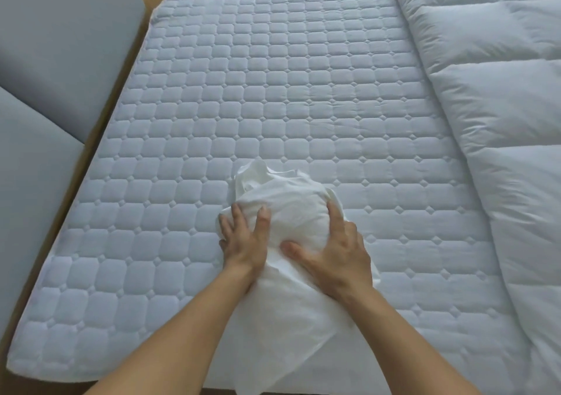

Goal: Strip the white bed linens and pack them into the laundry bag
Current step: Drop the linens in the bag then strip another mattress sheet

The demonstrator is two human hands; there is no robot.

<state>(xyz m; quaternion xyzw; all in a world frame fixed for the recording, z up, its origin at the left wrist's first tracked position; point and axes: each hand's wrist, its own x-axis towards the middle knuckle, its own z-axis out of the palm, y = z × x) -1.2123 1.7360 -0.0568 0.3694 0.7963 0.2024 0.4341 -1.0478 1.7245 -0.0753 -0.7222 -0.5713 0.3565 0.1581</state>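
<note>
A person leans over a bed, both hands spread on a wadded bundle of white linen [291, 196] lying near the foot of the quilted mattress pad [273, 76]. The left hand [243, 240] presses flat against the bundle's left side; the right hand [335, 252], fingers splayed, bears down on its top and right flank. The cloth trails back between the forearms. A white duvet [501, 91] lies heaped along the right.

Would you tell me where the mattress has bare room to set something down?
Bare: the quilted mattress beyond the linen bundle, between the grey panels and the duvet. Crowded: near middle, where left hand and right hand press the bundle.
</note>
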